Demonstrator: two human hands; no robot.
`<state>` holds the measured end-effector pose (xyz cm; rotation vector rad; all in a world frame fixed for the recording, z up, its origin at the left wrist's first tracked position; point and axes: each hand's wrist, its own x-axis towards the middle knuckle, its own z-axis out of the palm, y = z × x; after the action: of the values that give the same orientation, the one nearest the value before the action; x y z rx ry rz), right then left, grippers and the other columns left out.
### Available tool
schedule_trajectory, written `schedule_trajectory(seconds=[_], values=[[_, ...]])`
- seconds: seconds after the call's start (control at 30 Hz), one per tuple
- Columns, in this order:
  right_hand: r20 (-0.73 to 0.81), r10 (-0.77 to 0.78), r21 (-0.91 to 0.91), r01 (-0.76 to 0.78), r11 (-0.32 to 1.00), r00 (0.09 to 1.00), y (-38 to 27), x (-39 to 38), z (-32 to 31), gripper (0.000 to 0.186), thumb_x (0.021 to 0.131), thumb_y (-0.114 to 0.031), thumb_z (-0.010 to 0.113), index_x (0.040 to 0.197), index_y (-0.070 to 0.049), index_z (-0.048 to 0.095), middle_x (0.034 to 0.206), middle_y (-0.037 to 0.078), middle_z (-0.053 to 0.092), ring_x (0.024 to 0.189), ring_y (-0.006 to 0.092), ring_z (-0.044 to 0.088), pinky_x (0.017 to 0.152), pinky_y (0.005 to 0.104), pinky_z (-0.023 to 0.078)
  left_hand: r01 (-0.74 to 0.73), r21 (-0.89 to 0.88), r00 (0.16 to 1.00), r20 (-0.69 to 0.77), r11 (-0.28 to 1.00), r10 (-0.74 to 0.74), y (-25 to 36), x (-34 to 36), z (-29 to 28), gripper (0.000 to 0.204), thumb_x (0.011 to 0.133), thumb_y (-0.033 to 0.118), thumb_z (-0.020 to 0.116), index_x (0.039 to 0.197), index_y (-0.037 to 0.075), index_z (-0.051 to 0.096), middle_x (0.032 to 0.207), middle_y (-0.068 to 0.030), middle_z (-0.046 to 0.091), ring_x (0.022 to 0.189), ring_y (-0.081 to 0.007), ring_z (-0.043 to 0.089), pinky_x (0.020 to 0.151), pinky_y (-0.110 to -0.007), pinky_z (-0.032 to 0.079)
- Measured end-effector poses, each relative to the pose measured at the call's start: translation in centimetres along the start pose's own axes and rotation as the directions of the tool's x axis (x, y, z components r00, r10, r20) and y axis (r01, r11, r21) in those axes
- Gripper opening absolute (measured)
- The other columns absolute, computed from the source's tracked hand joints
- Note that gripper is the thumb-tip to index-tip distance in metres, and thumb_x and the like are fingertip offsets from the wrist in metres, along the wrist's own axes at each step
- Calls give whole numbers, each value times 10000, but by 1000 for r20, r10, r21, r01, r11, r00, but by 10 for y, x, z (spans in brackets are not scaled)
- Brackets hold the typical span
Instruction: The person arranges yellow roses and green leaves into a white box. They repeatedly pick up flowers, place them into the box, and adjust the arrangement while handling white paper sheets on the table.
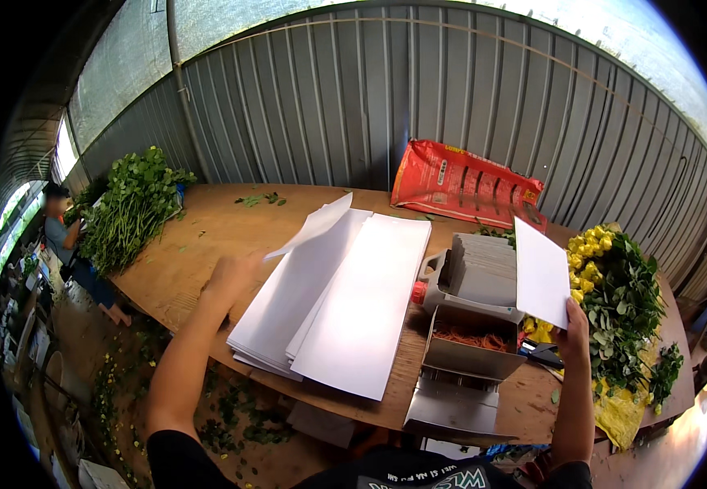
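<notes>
Your right hand [574, 330] grips a stiff white panel [543, 277] by its lower right corner, fingers closed on it; panel held up on edge, tilted, over the right part of the table [215, 216], between the stack of grey cards and the yellow blooms. Your left hand [235, 281] is blurred, at the lower left corner of a lifted white sheet [314, 228]; cannot tell whether the fingers are pinched on it or loose. Below that sheet, two overlapping piles of long white sheets lie at mid-table: the left pile [276, 314] fanned, the right pile [370, 306] squarer and overlapping it, lower ends near the table's near edge. Just right of them, a cut-open jug [433, 297] with a red cap, grey cards [484, 265] standing packed in it. Nearer you, a box holding reddish bands [472, 336], then an open grey tray [455, 399] at the near edge. Black tool [541, 352] beside the box, partly hidden by your hand. Toward the table's right end: yellow blooms [590, 248], dark green foliage [627, 301], a crumpled yellow bag [618, 416] at the near right corner. Far edge: red sack [463, 183] propped against the corrugated wall [313, 98]. Far left corner: large bundle of green stems [133, 212], a co-worker [64, 232] standing beyond it. Leaves and yellow bits litter the floor [145, 371].
</notes>
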<state>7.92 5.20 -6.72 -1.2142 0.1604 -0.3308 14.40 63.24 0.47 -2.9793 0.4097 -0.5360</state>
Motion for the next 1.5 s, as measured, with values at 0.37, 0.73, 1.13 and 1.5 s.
schedule_trajectory(seconds=[0.37,0.73,1.13,1.5], values=[[451,165,-181,-91,979,877,-11,17,104,188,891,-236,448,924,-51,445,730,11,464,496,61,444,402,178,382,690,-599,684,723,405,-96,85,-8,60,670,834,544,409,965,-108,495,916,-206,556,769,-249,577,696,-320,487],[362,684,-843,-91,531,633,86,36,153,252,852,-287,508,742,-60,518,523,4,505,410,66,446,369,199,347,361,-250,726,680,-898,103,212,-18,153,486,873,318,453,1201,-33,380,1190,-199,457,1083,-285,482,896,-427,417],[330,616,-920,98,379,715,100,33,175,404,787,-381,578,528,-79,508,455,12,456,391,99,402,375,245,306,426,-136,704,670,-894,234,198,-11,153,401,845,102,492,1184,-68,362,1170,-217,459,1060,-303,495,893,-422,431],[619,342,-612,162,774,707,-1,-20,112,759,772,-137,591,1354,-128,103,1119,235,489,957,317,540,828,360,438,280,-486,939,317,-828,132,154,55,32,453,820,115,534,1206,-55,367,1197,-213,449,1101,-329,456,931,-449,385]])
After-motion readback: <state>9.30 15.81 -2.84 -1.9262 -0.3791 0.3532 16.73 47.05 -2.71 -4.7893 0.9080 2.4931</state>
